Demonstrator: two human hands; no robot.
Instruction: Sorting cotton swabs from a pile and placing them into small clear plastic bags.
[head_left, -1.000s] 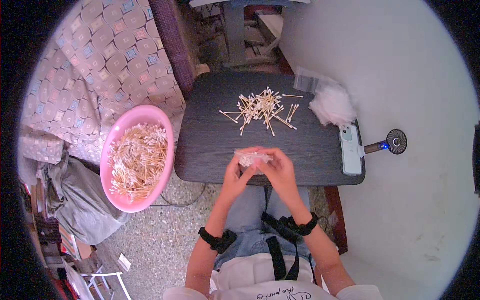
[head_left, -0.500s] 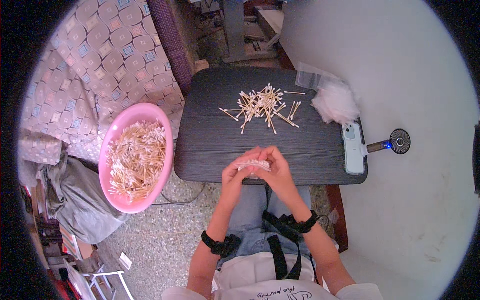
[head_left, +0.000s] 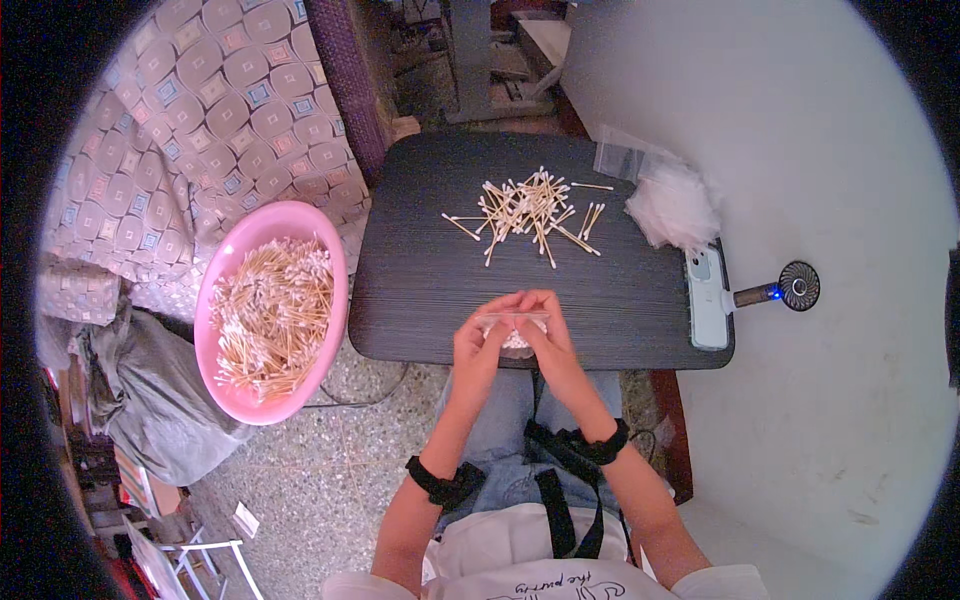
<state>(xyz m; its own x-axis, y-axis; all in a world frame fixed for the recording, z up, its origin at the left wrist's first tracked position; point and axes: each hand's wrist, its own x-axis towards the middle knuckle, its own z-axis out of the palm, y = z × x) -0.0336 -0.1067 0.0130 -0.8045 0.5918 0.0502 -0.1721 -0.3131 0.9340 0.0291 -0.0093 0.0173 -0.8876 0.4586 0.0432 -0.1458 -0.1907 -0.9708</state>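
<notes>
Table (head_left: 420, 300): dark, small; bag held over near edge, so slip likely drops swabs onto lap.
Basin (head_left: 272, 312): pink, full, left, off table.
Swab pile (head_left: 530, 210): loose, mid-table.
Left hand (head_left: 477, 345), right hand (head_left: 548, 335): both pinching bag (head_left: 514, 322) top; weak pinch could spill contents.

1. A small clear plastic bag (head_left: 513, 330), pinched at its top edge between the fingers of both hands over the counter's near edge, with white-tipped sticks inside
2. A heap of empty clear bags (head_left: 672, 205) at the counter's far right
3. A flat clear packet (head_left: 618, 155) just behind that heap
4. A phone (head_left: 708, 298) in a pale case along the right edge, lying back up
</notes>
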